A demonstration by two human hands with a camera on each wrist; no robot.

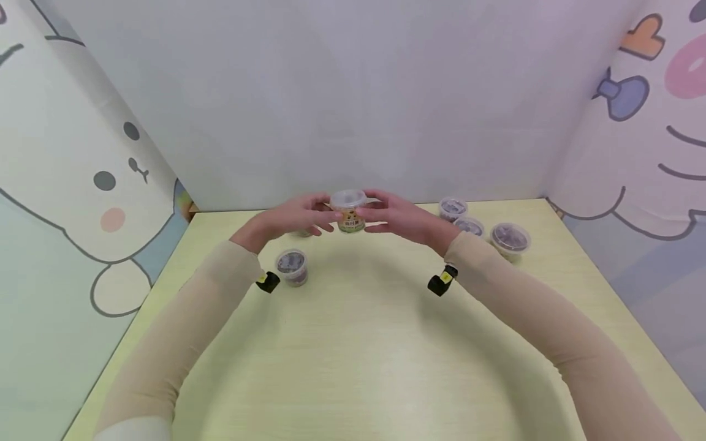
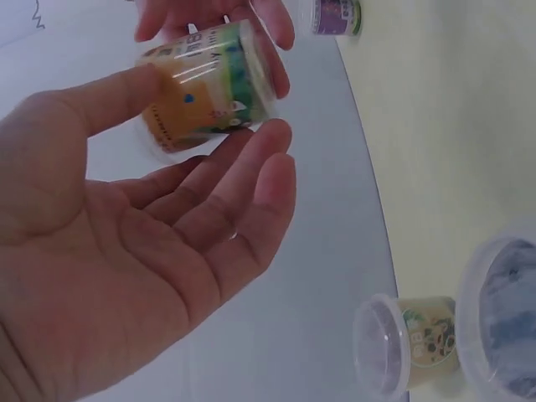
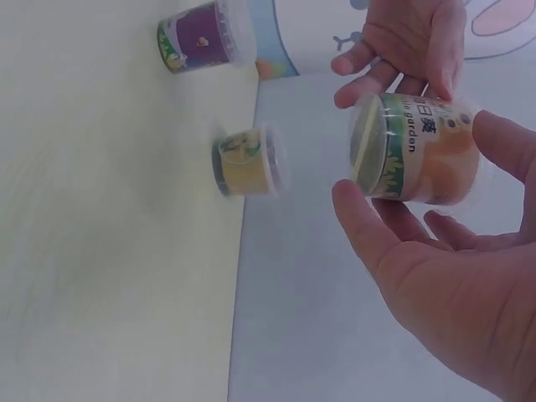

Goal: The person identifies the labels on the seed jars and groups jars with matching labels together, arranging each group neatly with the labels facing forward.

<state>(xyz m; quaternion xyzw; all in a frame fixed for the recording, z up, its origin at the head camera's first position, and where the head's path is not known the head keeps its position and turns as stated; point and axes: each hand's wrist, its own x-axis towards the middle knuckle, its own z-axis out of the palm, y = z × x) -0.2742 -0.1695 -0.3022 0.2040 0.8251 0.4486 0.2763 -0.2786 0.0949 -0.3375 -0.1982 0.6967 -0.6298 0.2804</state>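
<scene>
We locate the labelled cup (image 1: 353, 218) between the two hands, above the far part of the worktop (image 1: 342, 343) and in front of the pale backdrop (image 1: 353, 92). It stands upright, its clear lid (image 1: 348, 198) uppermost.

State of the hands: the left hand (image 1: 292, 215) pinches the cup from its left side, thumb against the wall and fingers curved behind. The right hand (image 1: 398, 217) pinches it likewise from the opposite side. Both palms stand off the wall; we see contact mainly at thumbs and fingertips. The exact pressure we cannot tell.

Adjacent items: a purple-labelled tub (image 1: 292, 267) rests near the left wrist, and a yellow-labelled tub (image 3: 244, 162) rests farther back. Three lidded tubs (image 1: 510, 241) rest on the right, beside and beyond the right forearm.

Handling: we judge the cup to be light, of thin, fairly stiff plastic, with a glossy wall that may slip under dry fingertips. Hard squeezing could dent it. We cannot tell how full it is. We recommend taking hold at mid-height on the label, thumb and fingers on opposed faces. We advise against lifting by the lid rim, since the lid's fit cannot be verified here.
</scene>
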